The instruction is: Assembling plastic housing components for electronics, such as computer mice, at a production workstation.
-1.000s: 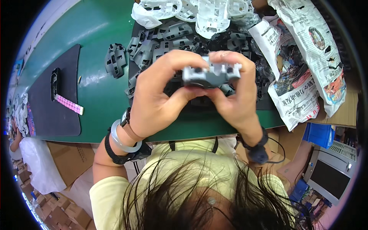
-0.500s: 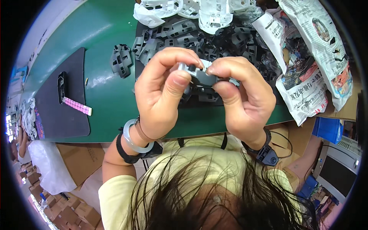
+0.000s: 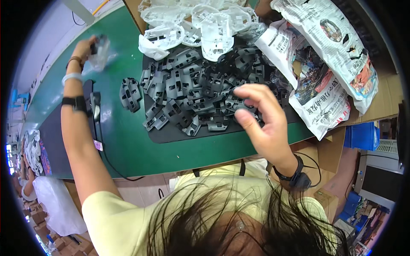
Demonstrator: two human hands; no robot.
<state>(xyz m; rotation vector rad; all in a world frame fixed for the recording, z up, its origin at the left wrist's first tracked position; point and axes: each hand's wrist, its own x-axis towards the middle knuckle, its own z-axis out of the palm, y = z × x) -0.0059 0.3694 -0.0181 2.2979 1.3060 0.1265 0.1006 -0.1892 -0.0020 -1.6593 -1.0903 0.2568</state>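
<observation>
Over at upper left the left hand (image 3: 84, 49) pinches a blurred piece (image 3: 100, 55), likely against slipping, while the right hand (image 3: 270, 127) spreads beside mid-frame grey parts (image 3: 176, 83).

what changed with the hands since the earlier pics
The left hand swung far left and away from the body, now gripping a blurred dark-and-whitish object. The right hand let go of the grey plastic part both hands held; its thumb and fingers are apart by the pile of curved dark grey plastic parts. That pile and the white openwork plastic shells stayed put.
</observation>
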